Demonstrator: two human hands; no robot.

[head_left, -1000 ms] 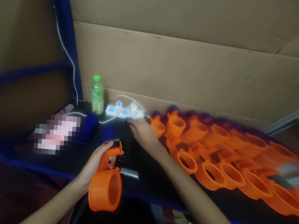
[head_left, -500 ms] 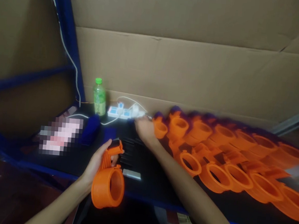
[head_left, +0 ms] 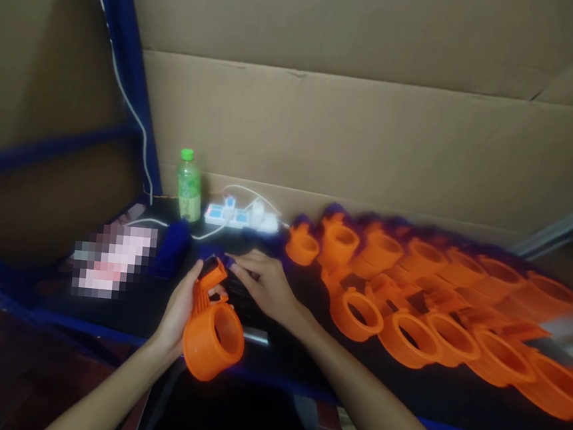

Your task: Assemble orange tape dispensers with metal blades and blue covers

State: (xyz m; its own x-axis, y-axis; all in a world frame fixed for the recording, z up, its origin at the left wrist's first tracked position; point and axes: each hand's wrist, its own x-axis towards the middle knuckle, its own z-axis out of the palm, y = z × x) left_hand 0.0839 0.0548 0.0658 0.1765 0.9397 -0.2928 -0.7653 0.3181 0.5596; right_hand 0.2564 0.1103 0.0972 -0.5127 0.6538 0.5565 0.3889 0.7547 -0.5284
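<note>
My left hand (head_left: 178, 309) is wrapped round the handle of an orange plastic part (head_left: 207, 348), which has a wide open ring at its lower end. A black piece (head_left: 210, 266) shows at the top of that handle. Close beside it, the fingertips of my right hand (head_left: 273, 287) pinch a small dark blue piece (head_left: 229, 261), whose exact shape is too blurred to tell. Under my right hand, several thin black items lie partly hidden on the black tabletop (head_left: 127, 311).
Several more orange ringed parts (head_left: 411, 340) stand in rows on the right. Behind are a power strip (head_left: 241, 218) with plugs and a green-capped bottle (head_left: 189, 190). A dark blue box-like object (head_left: 173, 248) and a pixelated area lie left. Cardboard (head_left: 348, 133) walls the back.
My right hand has come back from beside the power strip to the top of the orange part, with a small blue piece in its fingers. My left hand has raised and tilted the part slightly.
</note>
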